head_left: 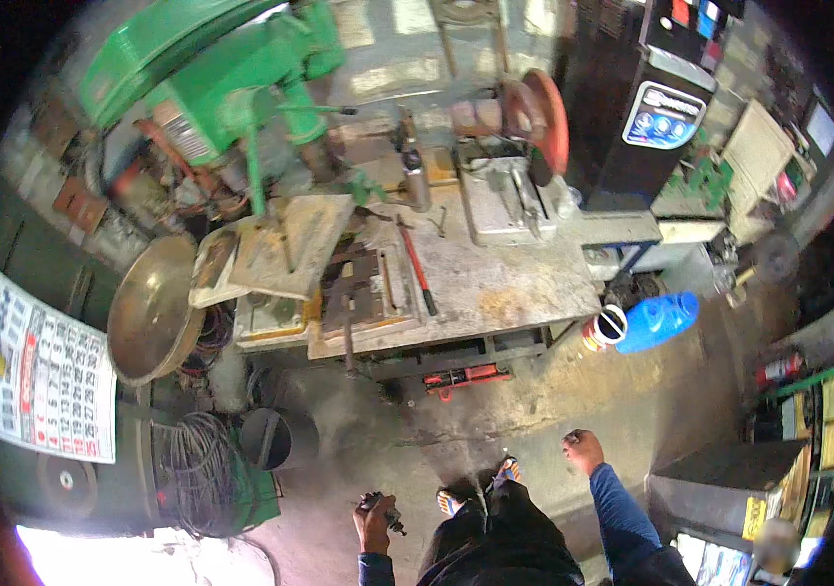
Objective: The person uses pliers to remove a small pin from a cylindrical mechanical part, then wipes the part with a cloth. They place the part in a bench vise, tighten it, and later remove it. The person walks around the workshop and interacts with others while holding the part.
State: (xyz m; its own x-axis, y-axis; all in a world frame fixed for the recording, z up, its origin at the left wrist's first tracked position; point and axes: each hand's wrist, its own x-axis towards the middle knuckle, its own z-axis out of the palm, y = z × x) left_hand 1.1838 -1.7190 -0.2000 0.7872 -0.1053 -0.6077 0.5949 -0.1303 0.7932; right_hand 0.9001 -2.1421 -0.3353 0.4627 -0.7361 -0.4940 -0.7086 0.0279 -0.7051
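Low in the view, my left hand (372, 530) is closed around a small dark metal part (393, 518) with short pieces sticking out of it; its exact kind is too small to tell. Off to the right, my right hand (586, 453) is held out over the floor with its fingers curled in. Something small and dark shows at its fingertips, but I cannot make out what it is. Both hands are apart from each other and well short of the workbench (524, 278). Between them my sandalled feet stand on the concrete floor.
A green drill press (241, 107), a red-handled tool (417, 266) and a cut-off saw (539, 127) stand or lie at the bench. A red floor jack (466, 378) sits below. Blue jug (659, 322) and white bucket (606, 327) lie right; cable coil (197, 469) left; a dark box (729, 479) nearer right.
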